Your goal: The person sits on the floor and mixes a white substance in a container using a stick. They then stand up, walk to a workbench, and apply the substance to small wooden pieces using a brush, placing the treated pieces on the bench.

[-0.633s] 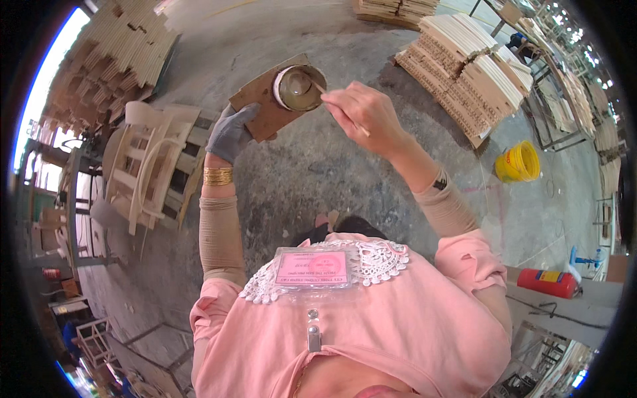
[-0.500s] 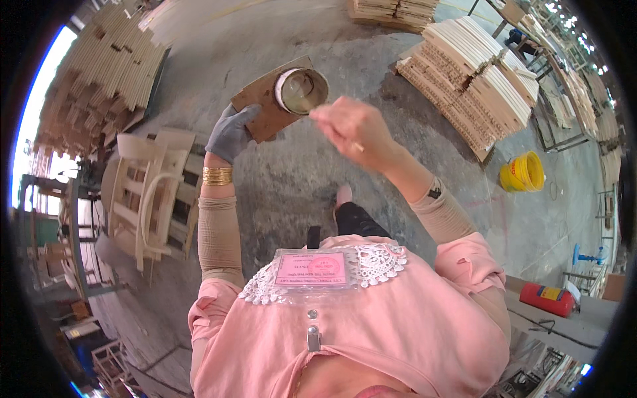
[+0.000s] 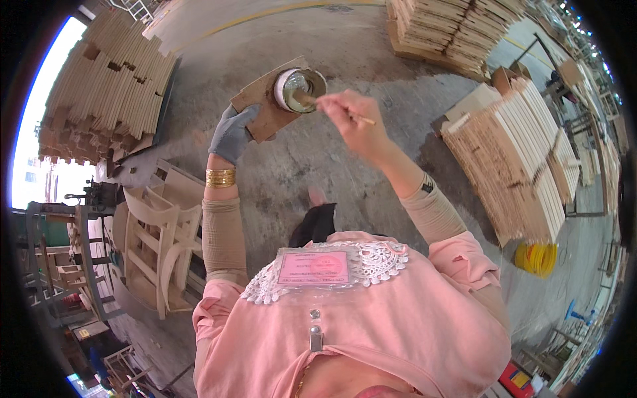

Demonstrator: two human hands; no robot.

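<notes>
My left hand [image 3: 233,132], in a grey glove, grips the near-left edge of a flat brown board [image 3: 261,101]. On the board's far right part stands a round, pale-rimmed tub [image 3: 281,90] with a murky, pale greenish-brown content. My right hand [image 3: 357,119] is bare and closed round a thin wooden-handled brush [image 3: 367,121], its handle end sticking out to the right. The brush's tan tip reaches over the tub's right rim into the opening; blur hides its exact shape.
Stacked wooden boards rise at the far left [image 3: 109,93], far right [image 3: 458,33] and right [image 3: 511,159]. Pale curved wooden frames [image 3: 159,245] stand at my left. A yellow bucket [image 3: 536,259] sits at the right, and a red fire extinguisher [image 3: 514,381] at the lower right.
The brush's tip now shows inside the tub, my right hand having turned slightly beside it. The stacks, bucket and frames have shifted in view as I walk; my left hand keeps its hold.
</notes>
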